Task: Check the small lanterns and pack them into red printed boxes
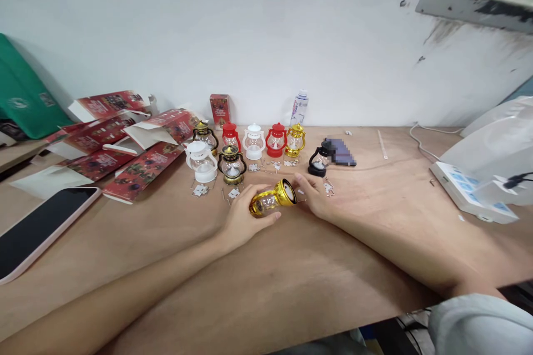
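A small gold toy lantern lies on its side in the middle of the wooden table. My left hand is wrapped around its clear body, holding it. My right hand rests just right of the lantern's gold base, fingers curled near small metal pieces; what it pinches, if anything, is too small to see.
Several upright toy lanterns stand behind: white, dark gold, red, gold, black. Red cardboard boxes lie at left, a phone near the left edge, a water bottle by the wall, white packets at right.
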Demonstrator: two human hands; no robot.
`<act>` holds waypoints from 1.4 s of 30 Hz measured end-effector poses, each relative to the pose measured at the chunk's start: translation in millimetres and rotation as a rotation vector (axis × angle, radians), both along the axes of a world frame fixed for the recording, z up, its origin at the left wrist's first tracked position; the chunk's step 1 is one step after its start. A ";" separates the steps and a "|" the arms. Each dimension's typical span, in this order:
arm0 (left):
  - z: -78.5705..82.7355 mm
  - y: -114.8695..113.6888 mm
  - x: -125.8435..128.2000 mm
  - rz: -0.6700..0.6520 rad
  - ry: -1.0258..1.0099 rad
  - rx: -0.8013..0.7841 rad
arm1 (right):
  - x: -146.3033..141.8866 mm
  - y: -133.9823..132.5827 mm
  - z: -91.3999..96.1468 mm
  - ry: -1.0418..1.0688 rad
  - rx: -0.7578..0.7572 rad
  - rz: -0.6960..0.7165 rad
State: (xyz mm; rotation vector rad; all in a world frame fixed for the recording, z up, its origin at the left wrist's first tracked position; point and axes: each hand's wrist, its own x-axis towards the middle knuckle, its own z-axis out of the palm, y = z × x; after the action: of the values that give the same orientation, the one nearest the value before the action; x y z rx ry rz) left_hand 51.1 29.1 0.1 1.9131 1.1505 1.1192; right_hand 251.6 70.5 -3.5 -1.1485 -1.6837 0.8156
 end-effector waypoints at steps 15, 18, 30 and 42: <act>-1.0 2.0 -1.1 -0.020 -0.130 -0.042 | 47.2 27.5 47.7 -0.832 -0.200 0.272; -2.1 2.4 -1.3 -0.016 -0.123 -0.043 | 45.2 29.0 45.5 -0.839 -0.204 0.260; 0.6 1.5 -0.3 -0.010 -0.129 -0.031 | 44.5 31.7 38.8 -0.796 -0.179 0.290; -1.7 2.0 -0.2 -0.019 -0.163 -0.039 | 49.6 36.9 24.7 -0.767 -0.148 0.340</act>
State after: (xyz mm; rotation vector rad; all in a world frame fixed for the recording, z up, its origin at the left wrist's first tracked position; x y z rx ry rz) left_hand 50.8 31.1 -1.5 1.7644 1.0546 1.2099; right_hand 301.1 107.4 21.2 -1.4038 -2.5357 0.7565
